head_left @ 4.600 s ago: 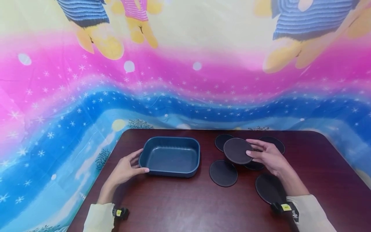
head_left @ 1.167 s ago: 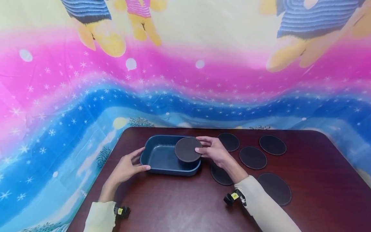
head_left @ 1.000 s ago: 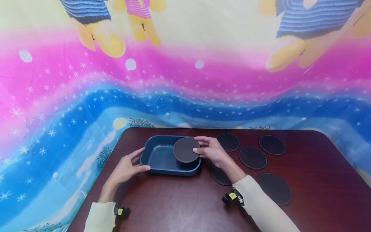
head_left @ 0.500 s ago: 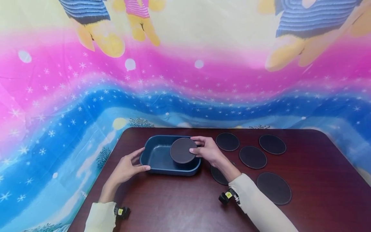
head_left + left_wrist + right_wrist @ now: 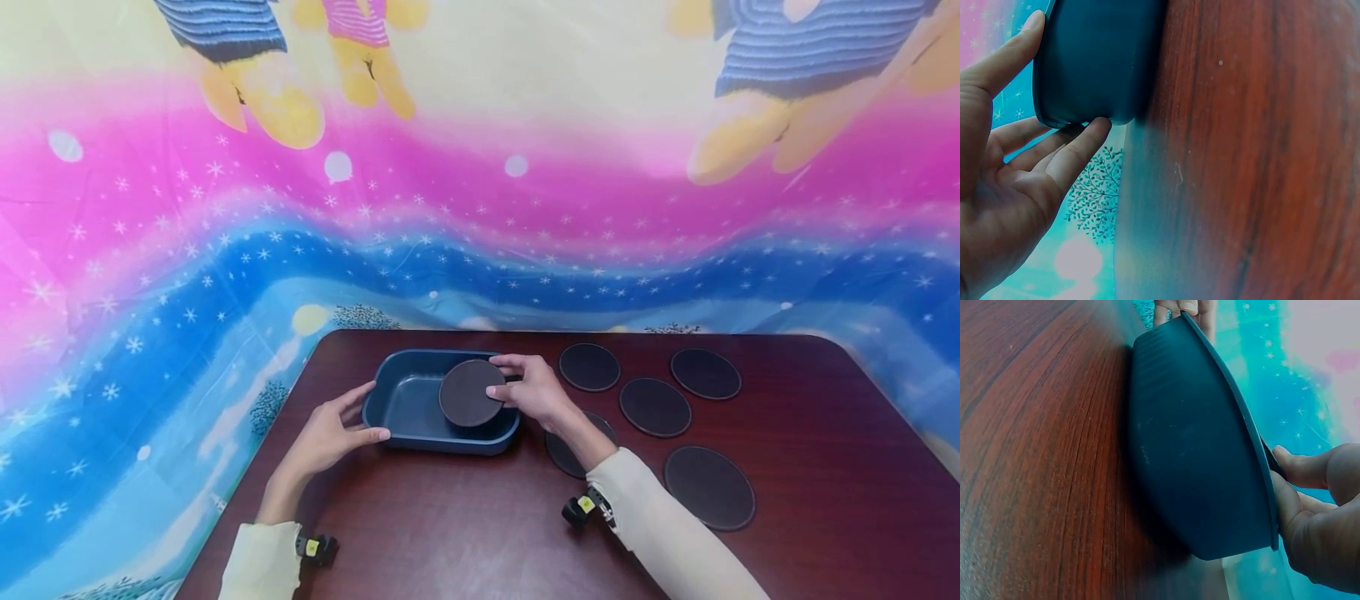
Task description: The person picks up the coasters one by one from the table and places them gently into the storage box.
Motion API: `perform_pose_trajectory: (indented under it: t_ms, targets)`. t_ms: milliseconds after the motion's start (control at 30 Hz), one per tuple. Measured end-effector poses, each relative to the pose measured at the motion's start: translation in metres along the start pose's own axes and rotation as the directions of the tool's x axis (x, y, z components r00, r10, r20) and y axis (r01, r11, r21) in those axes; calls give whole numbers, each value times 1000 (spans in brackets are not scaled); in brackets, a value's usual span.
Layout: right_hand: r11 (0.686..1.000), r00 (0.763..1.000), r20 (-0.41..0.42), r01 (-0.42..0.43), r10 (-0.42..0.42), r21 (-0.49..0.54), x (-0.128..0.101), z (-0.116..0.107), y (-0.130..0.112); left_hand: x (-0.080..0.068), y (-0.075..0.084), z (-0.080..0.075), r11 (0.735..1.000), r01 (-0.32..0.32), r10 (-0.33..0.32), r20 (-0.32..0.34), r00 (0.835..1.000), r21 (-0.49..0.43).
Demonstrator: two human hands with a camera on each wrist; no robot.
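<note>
I see the left hand, fingers relaxed, resting against the blue tray at its 9 o'clock end. The right hand pinches a dark round coaster, tilted over the tray's 3 o'clock half. Five coasters lie on the table toward 3 o'clock.
</note>
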State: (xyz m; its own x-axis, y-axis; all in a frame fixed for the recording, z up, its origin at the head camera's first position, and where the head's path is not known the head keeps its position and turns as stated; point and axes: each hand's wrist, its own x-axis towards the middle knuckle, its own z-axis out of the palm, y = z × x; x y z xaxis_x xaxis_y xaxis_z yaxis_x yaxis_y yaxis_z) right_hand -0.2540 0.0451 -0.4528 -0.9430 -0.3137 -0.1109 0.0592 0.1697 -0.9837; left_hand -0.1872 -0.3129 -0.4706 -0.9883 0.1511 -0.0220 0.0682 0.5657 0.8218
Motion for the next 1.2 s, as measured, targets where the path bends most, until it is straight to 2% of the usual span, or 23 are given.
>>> perform_pose_trajectory:
  t_ms: [400, 500, 567, 667, 767, 867, 1200]
  targets:
    - [996, 1000, 2, 1, -1, -94, -2, 4, -5, 0, 0, 1, 1000, 3, -3, 7, 1000, -12]
    - [986, 1000, 24, -2, 6, -164, -3, 4, -7, 0, 0, 1, 1000, 2, -2, 8, 1000, -18]
    - [968, 999, 48, 11, 1, -251, -3, 3, -9, 0, 0, 0, 1000, 2, -2, 9, 1000, -17]
    - [917, 996, 77, 61, -33, -393, -5, 3, -14, 0, 0, 1, 1000, 4, -4, 8, 1000, -12]
    - [882, 992, 88, 123, -93, -455, -11, 2, -20, 0, 0, 1, 1000, 4, -4, 11, 1000, -10]
    - [878, 986, 81, 169, -148, -447, -18, -2, -24, 0, 0, 1, 1000, 2, -2, 13, 1000, -14]
    - [931, 970, 74, 244, -232, -272, -44, -44, -14, -1, 0, 2, 1000, -8, 8, 7, 1000, 3]
